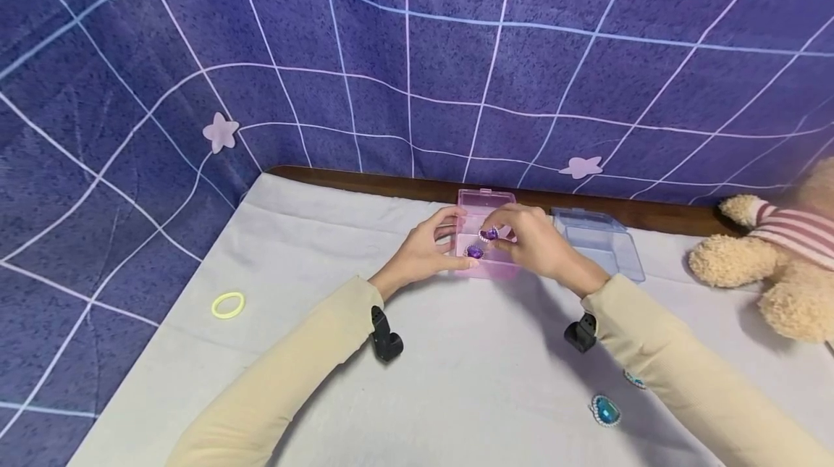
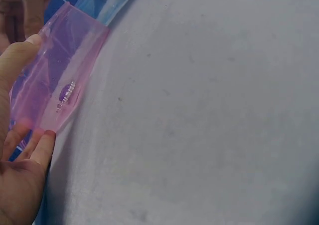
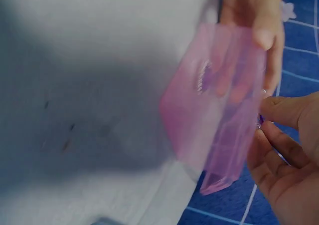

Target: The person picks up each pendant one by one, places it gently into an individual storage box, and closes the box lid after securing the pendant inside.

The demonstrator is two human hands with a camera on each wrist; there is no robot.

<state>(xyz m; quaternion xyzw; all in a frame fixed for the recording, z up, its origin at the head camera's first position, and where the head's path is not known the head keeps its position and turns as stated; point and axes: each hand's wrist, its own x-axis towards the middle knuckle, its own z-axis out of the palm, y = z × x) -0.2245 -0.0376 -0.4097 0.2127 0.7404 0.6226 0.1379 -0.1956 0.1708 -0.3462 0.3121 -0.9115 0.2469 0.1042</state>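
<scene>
Open and see-through, a pink plastic box (image 1: 500, 268) sits near the table's far edge. My left hand (image 1: 426, 246) grips its left side, thumb over the near rim in the left wrist view. One purple jewel (image 1: 475, 252) with a sparkling silver border lies inside; its edge shows through the box wall in both wrist views. Above the box, my right hand (image 1: 531, 239) pinches a second silver-edged purple jewel (image 1: 489, 234) between thumb and fingers. In the right wrist view, those fingertips (image 3: 271, 105) mostly cover this jewel.
Right of the pink box stands an open clear-blue box (image 1: 602, 242). A teal jewel (image 1: 606, 410) lies near the right forearm, with another teal jewel (image 1: 634, 380) partly under the sleeve. A yellow ring (image 1: 228, 305) lies at left, a teddy bear (image 1: 782, 257) at right.
</scene>
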